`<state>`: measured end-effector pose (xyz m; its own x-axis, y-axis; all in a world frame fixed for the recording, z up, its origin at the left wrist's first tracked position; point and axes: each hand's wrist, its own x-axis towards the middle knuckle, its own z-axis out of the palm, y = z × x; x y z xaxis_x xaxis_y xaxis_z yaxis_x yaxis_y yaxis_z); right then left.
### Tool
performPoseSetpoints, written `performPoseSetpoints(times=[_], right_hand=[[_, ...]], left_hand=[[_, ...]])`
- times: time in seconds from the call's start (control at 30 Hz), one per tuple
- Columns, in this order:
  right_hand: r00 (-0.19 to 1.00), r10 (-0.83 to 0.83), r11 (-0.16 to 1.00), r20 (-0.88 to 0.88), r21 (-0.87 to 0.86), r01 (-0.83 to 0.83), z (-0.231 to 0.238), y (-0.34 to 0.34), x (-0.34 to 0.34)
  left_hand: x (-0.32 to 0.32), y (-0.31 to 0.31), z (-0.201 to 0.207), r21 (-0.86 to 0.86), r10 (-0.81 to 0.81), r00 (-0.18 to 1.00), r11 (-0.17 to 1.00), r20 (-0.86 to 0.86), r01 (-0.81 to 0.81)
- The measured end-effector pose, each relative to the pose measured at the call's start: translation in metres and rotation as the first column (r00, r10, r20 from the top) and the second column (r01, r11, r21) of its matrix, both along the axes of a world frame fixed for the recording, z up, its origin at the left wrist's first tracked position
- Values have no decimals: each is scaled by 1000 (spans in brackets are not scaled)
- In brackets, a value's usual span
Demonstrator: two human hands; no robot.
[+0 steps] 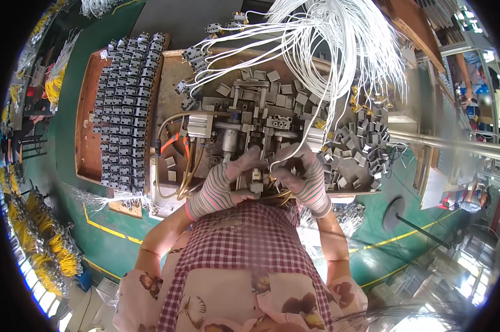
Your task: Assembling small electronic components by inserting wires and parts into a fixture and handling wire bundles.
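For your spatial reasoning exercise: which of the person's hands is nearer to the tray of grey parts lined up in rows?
Left. The left hand lies just right of the tray; the right hand is farther right, beyond the left hand.

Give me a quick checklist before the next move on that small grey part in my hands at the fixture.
1. Both hands at the part: left hand and right hand, both gloved, meet over the small grey part. Ok.
2. Grip on the part: fingers cover it. Cannot tell.
3. White wire leading to the right hand: present. Ok.
4. Part seated in the metal fixture: hidden by hands. Cannot tell.
5. Loose grey housings within right-hand side: ok.
6. Tray of finished rows on the left: ok.
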<state>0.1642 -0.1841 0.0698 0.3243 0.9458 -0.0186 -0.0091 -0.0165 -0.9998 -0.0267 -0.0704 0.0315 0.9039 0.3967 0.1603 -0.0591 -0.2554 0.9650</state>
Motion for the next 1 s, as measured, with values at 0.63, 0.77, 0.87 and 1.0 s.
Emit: performPoseSetpoints(times=[0.63, 0.77, 0.87, 1.0], right_hand=[[834, -287, 901, 471, 429, 67, -45, -2, -14], [812, -220, 927, 541, 376, 0, -48, -2, -12], [808, -230, 928, 543, 373, 14, -51, 0, -12], [791, -231, 927, 567, 374, 3, -56, -1, -11]], left_hand=[[16, 13, -4, -310, -39, 984, 951, -173, -17], [16, 6, 1, 73, 97, 984, 994, -150, -87], [13, 6, 3, 30, 99, 974, 995, -203, -94], [11, 4, 11, 240, 106, 961, 970, -255, -43]])
